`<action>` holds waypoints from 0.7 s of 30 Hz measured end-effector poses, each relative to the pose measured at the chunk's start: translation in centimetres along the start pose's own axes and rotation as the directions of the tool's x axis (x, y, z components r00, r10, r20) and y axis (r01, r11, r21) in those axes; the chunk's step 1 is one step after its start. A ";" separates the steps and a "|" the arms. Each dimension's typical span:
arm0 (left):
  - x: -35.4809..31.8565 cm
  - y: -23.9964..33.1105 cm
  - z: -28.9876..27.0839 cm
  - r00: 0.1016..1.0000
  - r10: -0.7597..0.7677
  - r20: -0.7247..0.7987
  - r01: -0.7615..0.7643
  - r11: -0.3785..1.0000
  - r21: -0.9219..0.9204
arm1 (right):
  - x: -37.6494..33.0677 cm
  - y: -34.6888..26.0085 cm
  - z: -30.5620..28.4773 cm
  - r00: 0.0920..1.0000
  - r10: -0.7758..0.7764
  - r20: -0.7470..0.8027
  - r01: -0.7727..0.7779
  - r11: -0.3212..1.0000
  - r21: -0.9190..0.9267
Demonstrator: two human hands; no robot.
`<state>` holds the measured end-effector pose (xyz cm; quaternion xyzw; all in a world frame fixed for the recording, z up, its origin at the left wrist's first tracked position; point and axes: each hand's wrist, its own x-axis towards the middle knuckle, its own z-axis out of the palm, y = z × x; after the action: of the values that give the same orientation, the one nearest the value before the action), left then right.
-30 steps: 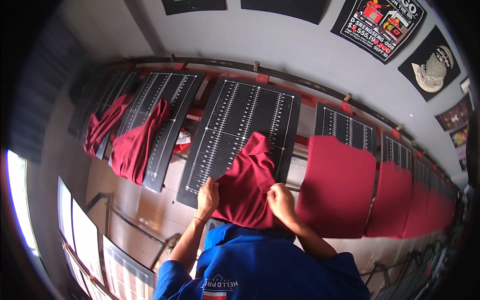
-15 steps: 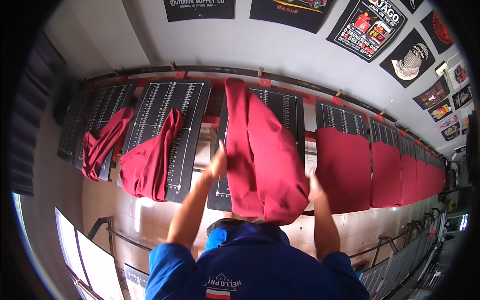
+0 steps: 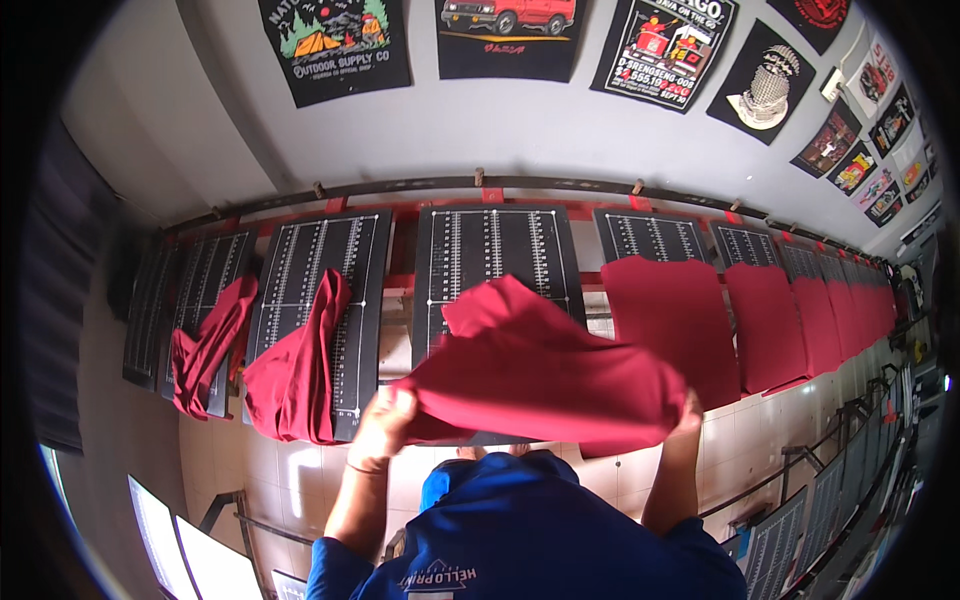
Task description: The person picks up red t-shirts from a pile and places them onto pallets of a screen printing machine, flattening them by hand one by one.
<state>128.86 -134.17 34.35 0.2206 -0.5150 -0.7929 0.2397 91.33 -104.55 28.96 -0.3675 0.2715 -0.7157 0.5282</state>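
Observation:
A maroon fabric piece [image 3: 540, 385] is stretched between my two hands, bunched and folded, in front of my body. My left hand [image 3: 385, 420] grips its left end, and my right hand [image 3: 688, 412] pinches the right end, slightly blurred. One loose flap of the cloth lies up over the black board [image 3: 492, 245], which carries white ruled lines and whose upper part shows bare. The cloth hides the lower part of that board.
Left of me, crumpled maroon pieces [image 3: 300, 385] lie on neighbouring ruled boards [image 3: 320, 245]. To the right, a flat maroon piece [image 3: 665, 320] covers much of its board, with several more beyond. A dark rail [image 3: 400, 188] runs behind. Printed black cloths [image 3: 665, 50] hang on the wall.
My hands have drawn the cloth down toward me and off the board's upper part. It has gone from a long upright spread to a sideways bundle between my hands.

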 end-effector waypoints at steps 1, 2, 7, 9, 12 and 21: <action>0.5 1.4 -0.5 0.993 0.069 -0.092 -0.071 0.997 -0.016 | 0.4 -1.2 -0.4 0.990 -0.140 -0.012 0.139 0.990 -0.031; 1.1 2.6 -1.4 0.970 0.110 -0.219 -0.096 0.993 0.073 | 1.1 -2.0 -0.9 0.963 -0.269 -0.013 0.268 0.962 -0.056; 12.9 8.2 -1.2 0.949 0.108 -0.297 -0.163 0.972 -0.168 | 11.9 -6.1 -2.1 0.804 -0.266 -0.532 0.245 0.963 -0.111; 16.8 10.9 -1.9 0.934 0.204 -0.291 -0.234 0.970 -0.070 | 18.0 -7.7 -2.9 0.743 -0.319 -0.589 0.187 0.943 -0.275; 19.8 15.4 -2.3 0.923 0.278 -0.265 -0.315 0.943 -0.109 | 23.8 -12.5 -2.4 0.730 -0.395 -0.557 0.176 0.897 -0.406; 5.0 15.6 2.9 0.794 0.357 -0.492 -0.303 0.934 0.188 | 16.3 -15.4 6.2 0.810 -0.320 -0.491 0.108 0.905 -0.411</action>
<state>125.53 -140.68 49.36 0.3443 -0.5004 -0.6228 0.4930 84.96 -115.56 48.45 -0.2671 0.4949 -0.7832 0.2651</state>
